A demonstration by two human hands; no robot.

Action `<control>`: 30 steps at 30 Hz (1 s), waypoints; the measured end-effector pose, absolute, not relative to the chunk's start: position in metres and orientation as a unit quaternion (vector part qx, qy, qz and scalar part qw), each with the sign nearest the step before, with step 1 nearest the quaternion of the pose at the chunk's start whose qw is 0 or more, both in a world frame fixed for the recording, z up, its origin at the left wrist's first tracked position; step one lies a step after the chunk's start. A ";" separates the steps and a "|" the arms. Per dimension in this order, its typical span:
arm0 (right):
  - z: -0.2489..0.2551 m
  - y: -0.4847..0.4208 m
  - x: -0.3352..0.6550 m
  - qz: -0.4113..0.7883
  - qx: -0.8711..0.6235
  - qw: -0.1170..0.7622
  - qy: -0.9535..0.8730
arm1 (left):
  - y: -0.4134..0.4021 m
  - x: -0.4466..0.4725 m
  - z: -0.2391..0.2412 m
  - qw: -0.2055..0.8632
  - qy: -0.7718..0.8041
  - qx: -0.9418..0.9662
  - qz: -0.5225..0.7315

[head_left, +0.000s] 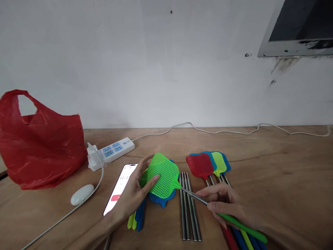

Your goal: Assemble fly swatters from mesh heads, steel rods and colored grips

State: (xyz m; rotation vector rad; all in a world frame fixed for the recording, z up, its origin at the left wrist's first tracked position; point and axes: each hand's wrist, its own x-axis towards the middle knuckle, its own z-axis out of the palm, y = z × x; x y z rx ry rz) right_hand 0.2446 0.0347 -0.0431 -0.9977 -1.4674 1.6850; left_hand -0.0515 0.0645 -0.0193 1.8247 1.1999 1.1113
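My left grip [139, 184] pinches the head of a green fly swatter [164, 173], thumb on top and the other fingers mostly hidden behind. My right grip [227, 203] is closed around its metal stick, close to the green handle. So the swatter hangs between my two grips, over the tabletop [286, 180].

Just under the green head I see only part of a blue swatter head [163, 201]. Four metal rods [182, 215] lie between my grips. Past my right grip is a pile with a red head [200, 165], a yellow head [220, 162] and some blue; my grip hides the middle of their sticks. My left grip and arm cover part of a phone [121, 185]. Far left of that grip stands a red bag [41, 149], cut off at the edge; I can't tell what is inside.
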 end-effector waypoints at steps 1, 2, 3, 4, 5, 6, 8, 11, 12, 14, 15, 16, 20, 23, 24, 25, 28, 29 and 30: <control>-0.043 0.034 0.244 0.646 -0.383 0.340 -0.566 | 0.064 -0.052 -0.020 0.340 0.461 0.701 0.425; -0.042 0.033 0.244 0.644 -0.383 0.339 -0.570 | 0.063 -0.052 -0.022 0.337 0.464 0.701 0.425; -0.042 0.032 0.243 0.642 -0.383 0.337 -0.573 | 0.062 -0.051 -0.023 0.331 0.468 0.701 0.424; -0.043 0.031 0.243 0.639 -0.384 0.337 -0.576 | 0.061 -0.051 -0.025 0.325 0.472 0.702 0.423; -0.043 0.030 0.242 0.635 -0.385 0.338 -0.578 | 0.060 -0.051 -0.026 0.317 0.476 0.703 0.422; -0.044 0.029 0.241 0.631 -0.387 0.341 -0.579 | 0.059 -0.050 -0.027 0.309 0.479 0.706 0.421; -0.047 0.027 0.240 0.624 -0.390 0.351 -0.579 | 0.057 -0.050 -0.029 0.294 0.482 0.713 0.416; -0.051 0.026 0.237 0.615 -0.387 0.369 -0.580 | 0.057 -0.050 -0.030 0.270 0.485 0.724 0.408; -0.052 0.027 0.236 0.614 -0.385 0.369 -0.581 | 0.058 -0.050 -0.031 0.267 0.486 0.727 0.405; -0.053 0.027 0.236 0.617 -0.380 0.361 -0.586 | 0.058 -0.051 -0.033 0.267 0.486 0.730 0.399; -0.053 0.028 0.236 0.619 -0.379 0.356 -0.589 | 0.058 -0.051 -0.034 0.270 0.487 0.730 0.397; -0.052 0.028 0.236 0.620 -0.379 0.352 -0.591 | 0.058 -0.052 -0.035 0.273 0.487 0.730 0.395; -0.051 0.027 0.238 0.618 -0.404 0.342 -0.581 | 0.059 -0.052 -0.035 0.270 0.479 0.736 0.395; -0.052 0.029 0.236 0.609 -0.418 0.337 -0.584 | 0.060 -0.052 -0.032 0.238 0.472 0.760 0.378; -0.052 0.030 0.236 0.607 -0.416 0.333 -0.590 | 0.061 -0.052 -0.031 0.222 0.474 0.766 0.374; -0.053 0.032 0.235 0.605 -0.414 0.328 -0.596 | 0.062 -0.053 -0.029 0.205 0.479 0.767 0.374; -0.051 0.040 0.235 0.584 -0.421 0.338 -0.606 | 0.063 -0.055 -0.028 0.167 0.504 0.753 0.389; -0.050 0.042 0.235 0.568 -0.430 0.354 -0.606 | 0.063 -0.056 -0.028 0.159 0.511 0.749 0.392; -0.049 0.045 0.236 0.548 -0.441 0.372 -0.605 | 0.063 -0.056 -0.028 0.154 0.512 0.749 0.390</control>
